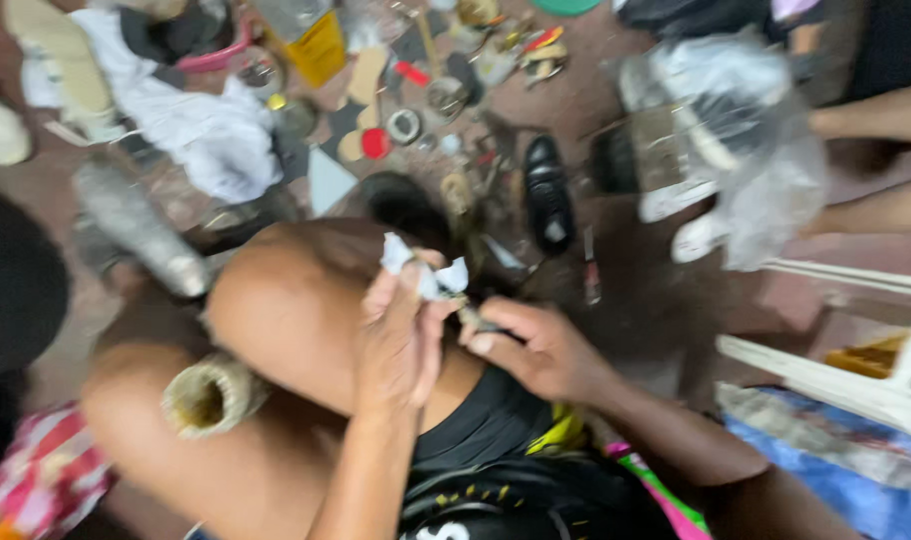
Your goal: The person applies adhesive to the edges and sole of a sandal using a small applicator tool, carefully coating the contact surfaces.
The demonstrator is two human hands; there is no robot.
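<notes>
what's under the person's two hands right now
A raised bare knee lies beneath the left hand and right hand. The left holds a crumpled white scrap; whatever sits between the fingers is hidden.

Black shoe (549,192) — white cloth (201,125) — red cap (376,143).

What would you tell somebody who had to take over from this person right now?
Left hand: shut on a crumpled white scrap, held up over the knee.
Right hand: fingers pinch a small dark tool, its tip at the scrap; the picture is too blurred to tell what kind.
Around: a black shoe lies on the floor ahead among small bits; a white cloth lies to the left.
Done or left: the blur hides it; both hands are mid-work on the scrap.
</notes>
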